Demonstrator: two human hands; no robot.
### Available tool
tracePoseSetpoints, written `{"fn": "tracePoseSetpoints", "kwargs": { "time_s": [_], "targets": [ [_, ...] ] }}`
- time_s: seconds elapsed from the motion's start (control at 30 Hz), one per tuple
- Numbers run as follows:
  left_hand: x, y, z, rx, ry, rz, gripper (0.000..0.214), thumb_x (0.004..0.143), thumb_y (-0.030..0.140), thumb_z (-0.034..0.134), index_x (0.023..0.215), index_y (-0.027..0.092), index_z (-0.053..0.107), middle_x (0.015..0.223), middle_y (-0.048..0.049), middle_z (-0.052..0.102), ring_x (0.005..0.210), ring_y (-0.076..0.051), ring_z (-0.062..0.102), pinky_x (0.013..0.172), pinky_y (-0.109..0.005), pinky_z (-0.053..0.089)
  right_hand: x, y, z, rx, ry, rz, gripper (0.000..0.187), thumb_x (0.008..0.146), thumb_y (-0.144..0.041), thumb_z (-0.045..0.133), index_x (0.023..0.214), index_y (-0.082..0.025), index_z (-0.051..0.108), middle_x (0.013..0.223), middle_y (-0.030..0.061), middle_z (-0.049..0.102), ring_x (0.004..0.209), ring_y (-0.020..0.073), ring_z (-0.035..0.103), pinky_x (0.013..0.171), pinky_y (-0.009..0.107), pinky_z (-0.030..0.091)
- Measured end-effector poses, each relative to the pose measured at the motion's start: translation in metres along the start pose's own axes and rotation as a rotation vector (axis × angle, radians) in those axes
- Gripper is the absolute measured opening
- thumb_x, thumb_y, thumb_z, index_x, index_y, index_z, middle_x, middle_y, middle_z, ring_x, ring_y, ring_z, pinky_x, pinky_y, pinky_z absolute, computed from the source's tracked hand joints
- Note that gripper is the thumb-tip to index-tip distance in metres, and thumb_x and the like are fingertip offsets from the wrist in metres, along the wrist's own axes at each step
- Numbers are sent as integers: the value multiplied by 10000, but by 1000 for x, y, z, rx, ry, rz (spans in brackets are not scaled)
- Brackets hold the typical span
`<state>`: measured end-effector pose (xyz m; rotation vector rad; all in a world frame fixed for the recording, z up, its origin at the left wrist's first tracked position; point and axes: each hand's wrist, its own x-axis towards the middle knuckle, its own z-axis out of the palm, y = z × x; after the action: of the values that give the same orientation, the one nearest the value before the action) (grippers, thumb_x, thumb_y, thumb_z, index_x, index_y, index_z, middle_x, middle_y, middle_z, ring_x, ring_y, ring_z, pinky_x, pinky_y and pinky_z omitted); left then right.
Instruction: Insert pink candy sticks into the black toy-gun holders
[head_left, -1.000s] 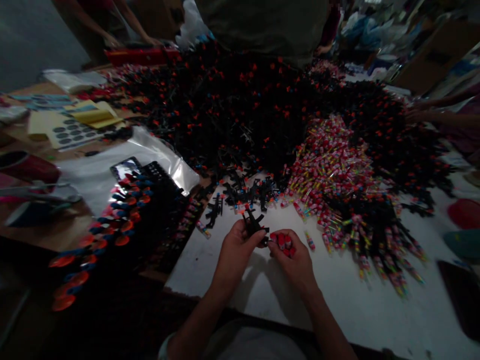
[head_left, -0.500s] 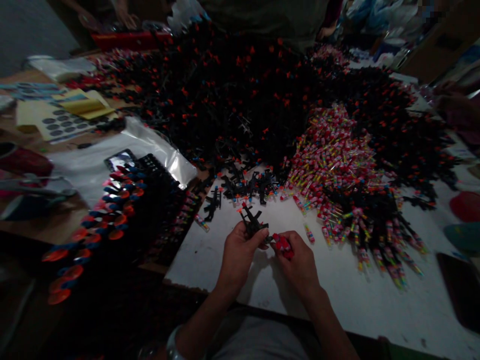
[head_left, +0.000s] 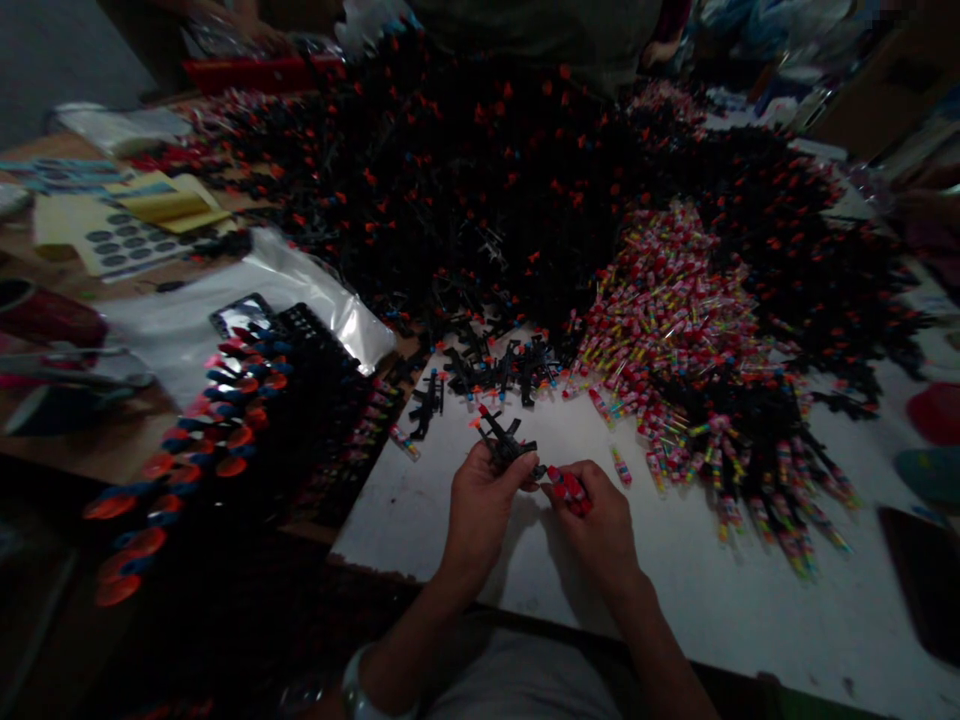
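Observation:
My left hand (head_left: 480,505) is closed around a small black toy gun (head_left: 505,442) with an orange tip, held just above the white table (head_left: 697,590). My right hand (head_left: 600,525) pinches a few red wrapped candy tubes (head_left: 568,487), their ends touching the rear of the toy gun. A loose candy tube (head_left: 621,466) lies on the table just right of my hands. A few black toy guns (head_left: 495,370) lie scattered just beyond.
A huge heap of black toy guns (head_left: 480,190) fills the table's far half. A pile of red candy tubes (head_left: 667,320) lies at right. Finished guns with orange and blue ends (head_left: 217,440) are stacked at left beside a clear plastic bag (head_left: 300,290). Sticker sheets (head_left: 127,240) lie far left.
The view has tilted slightly, so my hands sit a little lower in frame. The candy tubes in my right hand have come against the gun's rear.

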<state>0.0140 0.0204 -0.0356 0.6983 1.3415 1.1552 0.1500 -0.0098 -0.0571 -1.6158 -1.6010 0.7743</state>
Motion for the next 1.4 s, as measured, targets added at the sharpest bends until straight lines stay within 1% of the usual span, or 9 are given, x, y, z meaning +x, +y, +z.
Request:
{"fn": "tracePoseSetpoints", "kwargs": {
  "time_s": [0.37,0.57,0.87,1.0,1.07,1.17,1.23,1.3,1.4],
  "targets": [
    [-5,1,6,-30,41,25,238,690,246,718,863,147,587,722,32,632,597,-91,571,574,-208,463,0,-1,8,-124,99,-247,112,846,-144,481,862,-185,584,768,26,576,722,158,554,652,252,430],
    [0,-8,2,-109,46,-22,233,663,228,719,850,153,602,737,15,654,677,-112,596,675,-228,461,0,-1,7,23,-45,-125,51,824,-207,560,857,-203,599,767,-5,594,698,136,568,622,229,441],
    [-5,-11,22,-154,2,-27,175,690,259,685,782,173,562,713,20,619,664,-115,565,649,-233,446,-14,6,25,-176,238,-249,140,913,-312,508,865,-196,571,737,34,609,676,163,576,632,276,455],
    [0,-3,11,163,-138,46,167,779,327,609,845,181,565,788,-29,633,748,-169,589,685,-285,466,-13,15,5,-228,219,-257,158,895,-347,556,867,-194,584,743,28,629,642,154,591,592,264,459],
    [9,7,-6,447,-119,224,210,815,352,577,930,176,591,928,-83,643,871,-214,594,773,-338,471,-7,24,-27,-346,368,-284,220,848,-392,626,906,-180,614,810,59,653,705,183,615,635,292,478],
    [33,20,-39,889,202,544,303,831,306,569,1086,144,580,1208,-182,552,1145,-309,488,964,-460,383,7,39,-83,-600,750,-249,304,769,-446,705,871,-163,665,831,115,662,785,263,615,719,386,484],
    [48,21,-57,1153,393,556,347,826,230,556,1150,107,549,1280,-234,501,1186,-371,439,981,-547,331,16,45,-106,-710,845,-226,306,768,-439,705,879,-155,686,818,135,663,820,300,608,766,439,475],
    [57,15,-66,1325,409,515,353,826,174,522,1167,83,539,1214,-241,545,1126,-379,470,941,-555,354,21,45,-105,-707,826,-227,313,790,-438,680,898,-145,692,821,140,664,839,302,606,768,438,479],
    [53,3,-63,1354,328,519,313,821,154,505,1123,102,570,1047,-193,617,1020,-338,513,911,-509,389,19,35,-65,-487,618,-232,326,832,-457,615,921,-149,676,855,117,658,817,246,608,744,378,494]
  ]
}}
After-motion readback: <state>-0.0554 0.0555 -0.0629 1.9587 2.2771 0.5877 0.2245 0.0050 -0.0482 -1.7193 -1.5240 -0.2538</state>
